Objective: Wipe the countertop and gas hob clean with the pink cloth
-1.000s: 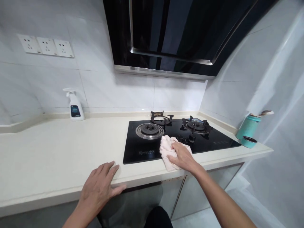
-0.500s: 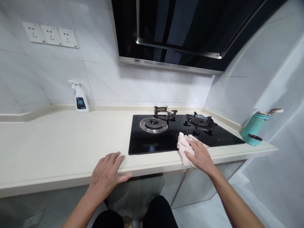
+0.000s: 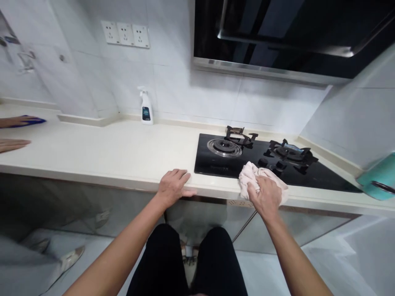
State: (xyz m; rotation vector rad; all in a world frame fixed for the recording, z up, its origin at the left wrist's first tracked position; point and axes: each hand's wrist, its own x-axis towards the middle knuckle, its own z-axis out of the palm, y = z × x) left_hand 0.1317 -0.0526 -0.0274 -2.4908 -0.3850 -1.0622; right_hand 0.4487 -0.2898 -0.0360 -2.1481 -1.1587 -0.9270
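Note:
My right hand (image 3: 266, 196) presses a pale pink cloth (image 3: 249, 174) against the front edge of the black gas hob (image 3: 212, 164) and the counter lip. The cloth is bunched, and its far part lies over the hob's glass near the knobs (image 3: 263, 163). My left hand (image 3: 173, 187) rests on the counter's front edge, left of the hob, fingers spread and holding nothing. One pan support (image 3: 242, 137) is off its place, behind the left burner (image 3: 224, 148). Another sits over the right burner (image 3: 290, 153).
A white spray bottle (image 3: 147, 109) stands against the wall. At far left another person's hands (image 3: 12, 145) are on the counter (image 3: 92, 152), one on a blue cloth (image 3: 33, 120). A turquoise container (image 3: 378, 174) stands at right. The range hood (image 3: 277, 37) hangs above.
The view has turned left, bringing the other person's hands and blue cloth into sight. My right hand and the pink cloth have come slightly nearer the counter's front edge. My left hand still rests there.

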